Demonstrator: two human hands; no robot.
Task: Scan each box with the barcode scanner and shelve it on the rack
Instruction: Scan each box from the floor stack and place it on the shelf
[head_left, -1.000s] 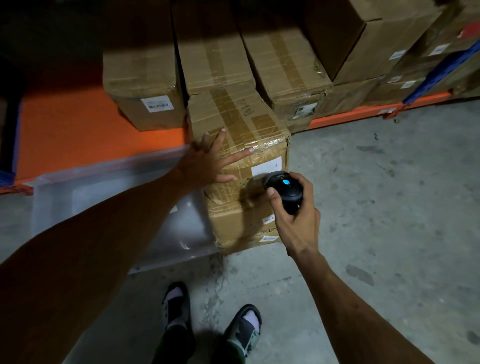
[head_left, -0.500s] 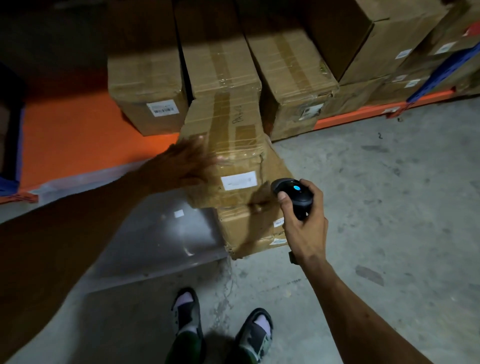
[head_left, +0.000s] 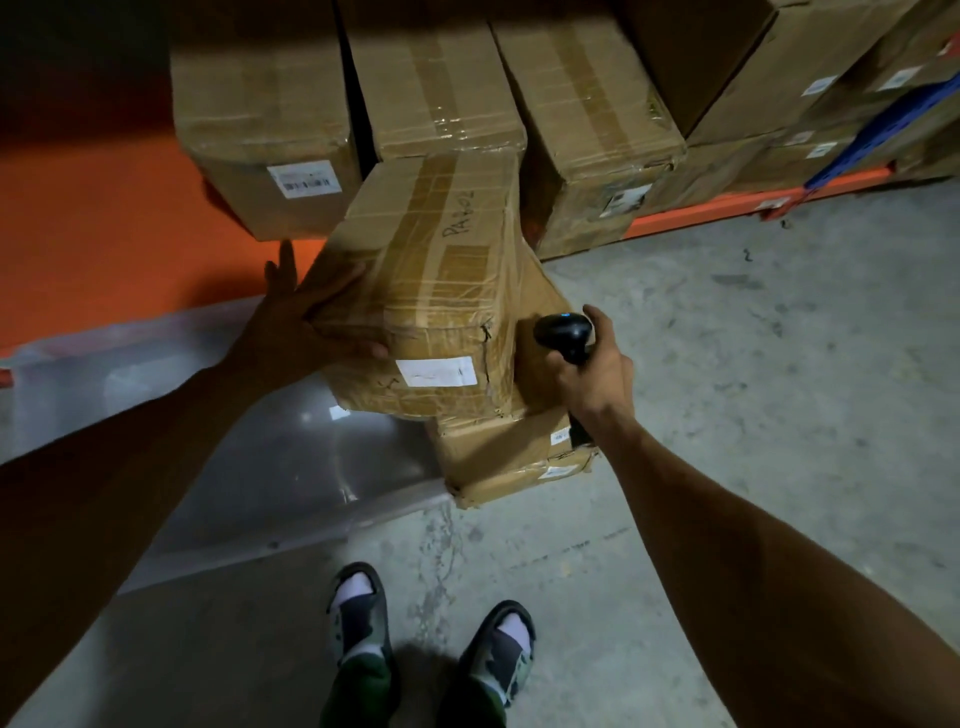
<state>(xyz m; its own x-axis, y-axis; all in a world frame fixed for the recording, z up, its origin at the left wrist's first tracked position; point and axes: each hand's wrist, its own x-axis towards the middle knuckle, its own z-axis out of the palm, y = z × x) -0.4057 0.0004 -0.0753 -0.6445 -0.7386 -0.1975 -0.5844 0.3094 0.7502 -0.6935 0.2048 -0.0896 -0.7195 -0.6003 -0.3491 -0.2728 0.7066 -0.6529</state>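
Several boxes (head_left: 265, 119) sit shelved on the orange rack (head_left: 93, 228). Left hand (head_left: 306, 322) grips the top box (head_left: 431, 291), tilted off the lower box (head_left: 509, 457) on the floor; right hand (head_left: 592, 364) holds the scanner (head_left: 563, 332). Shelving pending, likely two left.

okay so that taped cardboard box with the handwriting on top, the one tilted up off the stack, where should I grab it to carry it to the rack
Judging by its pose, grip the taped cardboard box with handwriting at both short ends. The left hand already holds its left end; the right end overhangs unsupported, and the right hand holds the black barcode scanner. Bring that hand in from the right, under the lower edge.
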